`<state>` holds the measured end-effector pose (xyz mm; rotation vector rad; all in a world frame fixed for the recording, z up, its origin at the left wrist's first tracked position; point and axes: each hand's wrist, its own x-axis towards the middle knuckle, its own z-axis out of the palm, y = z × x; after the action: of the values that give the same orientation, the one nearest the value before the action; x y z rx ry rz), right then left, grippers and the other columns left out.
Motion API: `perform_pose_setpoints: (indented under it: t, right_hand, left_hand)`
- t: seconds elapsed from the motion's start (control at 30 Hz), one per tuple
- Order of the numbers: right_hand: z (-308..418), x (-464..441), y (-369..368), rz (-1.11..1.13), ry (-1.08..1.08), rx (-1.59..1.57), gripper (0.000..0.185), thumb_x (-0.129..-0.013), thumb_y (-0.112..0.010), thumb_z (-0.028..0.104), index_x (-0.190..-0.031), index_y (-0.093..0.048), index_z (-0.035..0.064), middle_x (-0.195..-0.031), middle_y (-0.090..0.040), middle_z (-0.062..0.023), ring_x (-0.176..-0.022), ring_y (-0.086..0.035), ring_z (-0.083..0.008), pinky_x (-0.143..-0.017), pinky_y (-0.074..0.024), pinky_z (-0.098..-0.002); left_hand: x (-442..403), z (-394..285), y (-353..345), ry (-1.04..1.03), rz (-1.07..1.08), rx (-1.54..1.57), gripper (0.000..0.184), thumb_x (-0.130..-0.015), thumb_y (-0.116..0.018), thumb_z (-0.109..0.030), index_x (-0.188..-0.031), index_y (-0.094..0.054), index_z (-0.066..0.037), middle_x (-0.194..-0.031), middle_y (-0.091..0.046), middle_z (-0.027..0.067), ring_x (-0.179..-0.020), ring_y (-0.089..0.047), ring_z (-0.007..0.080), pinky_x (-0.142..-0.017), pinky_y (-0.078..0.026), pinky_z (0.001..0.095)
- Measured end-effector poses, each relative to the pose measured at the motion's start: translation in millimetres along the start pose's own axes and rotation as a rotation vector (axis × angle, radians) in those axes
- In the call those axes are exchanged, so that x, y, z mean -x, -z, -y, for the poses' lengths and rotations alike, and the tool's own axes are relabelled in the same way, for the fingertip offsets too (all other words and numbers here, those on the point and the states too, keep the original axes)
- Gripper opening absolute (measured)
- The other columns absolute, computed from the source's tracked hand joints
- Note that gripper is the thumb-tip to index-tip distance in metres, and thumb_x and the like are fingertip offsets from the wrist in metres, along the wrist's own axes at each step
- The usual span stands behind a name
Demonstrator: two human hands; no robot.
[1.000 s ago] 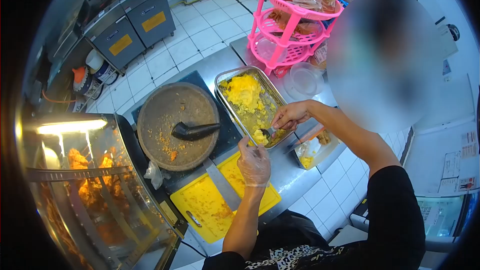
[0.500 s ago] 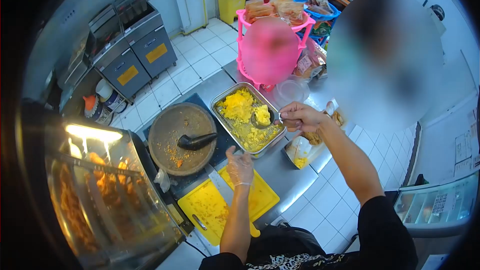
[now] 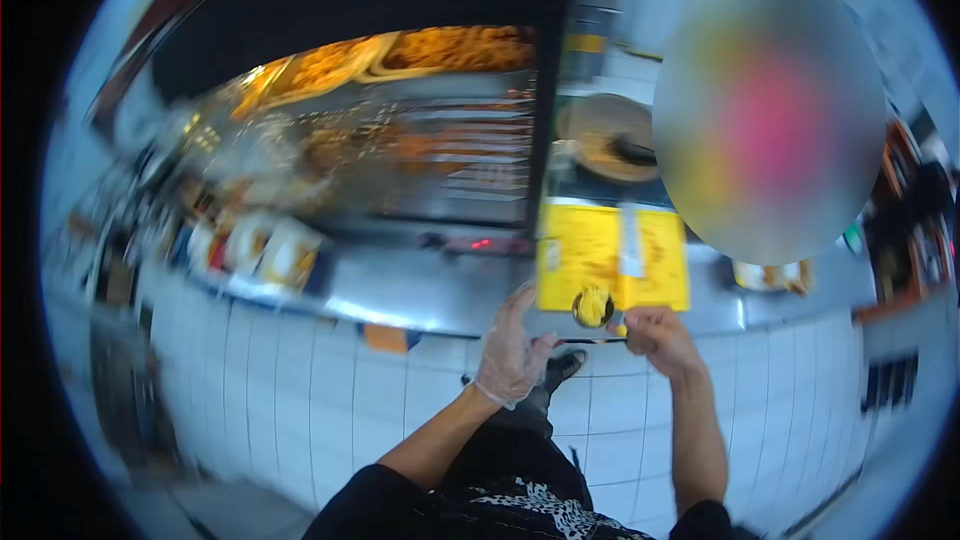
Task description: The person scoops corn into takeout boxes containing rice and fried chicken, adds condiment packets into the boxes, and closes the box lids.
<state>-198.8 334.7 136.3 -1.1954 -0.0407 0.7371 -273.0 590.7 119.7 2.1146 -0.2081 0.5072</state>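
My right hand (image 3: 655,337) is closed around what appears to be a ladle, its round bowl (image 3: 593,307) heaped with a soft yellow food. The bowl sits over the near edge of the yellow cutting board (image 3: 570,255). In a clear plastic glove, my left hand (image 3: 510,352) is held to the left of the ladle with its fingers stretched out and nothing in it. A thin dark bar (image 3: 590,341) stretches between the hands; what it belongs to is unclear. On the board lies a knife with a wide pale blade (image 3: 631,240).
Beyond the board is a stone mortar (image 3: 590,130) with a dark pestle (image 3: 633,150). A display case (image 3: 450,155) of fried food fills the left. Paper-lined food boxes (image 3: 290,252) stand on the steel counter (image 3: 400,285); another food box (image 3: 770,275) is right. A blurred patch hides the upper right.
My view has swung left toward the display case. The ladle of yellow food has moved from the metal tray to the board's near edge. My left hand has moved off the board.
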Motion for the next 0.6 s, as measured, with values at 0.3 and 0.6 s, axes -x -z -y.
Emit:
perform_pose_setpoints:
  t: [0.3, 0.6]
  right_hand:
    - [-145, -108, -278, 0.398, -0.378, -0.186, 0.012, -0.099, -0.057, 0.013, -0.093, -0.062, 0.0031, -0.059, -0.035, 0.0078, -0.049, -0.029, -0.0041, -0.048, -0.0249, -0.0236]
    - [-220, -331, -563, 0.336, 0.076, 0.467, 0.022, -0.097, -0.056, 0.018, -0.085, -0.067, 0.0038, -0.063, -0.055, 0.0000, -0.054, -0.052, -0.0137, -0.050, -0.0384, -0.0305]
  left_hand:
    - [121, 95, 213, 0.085, -0.043, -0.440, 0.042, -0.092, -0.056, -0.016, -0.129, -0.053, 0.003, -0.131, -0.057, 0.0205, -0.120, -0.054, 0.0364, -0.103, -0.042, 0.0457]
    - [100, 308, 468, 0.099, -0.234, -0.634, 0.043, -0.094, -0.051, -0.013, -0.133, -0.050, 0.004, -0.131, -0.057, 0.0230, -0.121, -0.055, 0.0394, -0.105, -0.042, 0.0439]
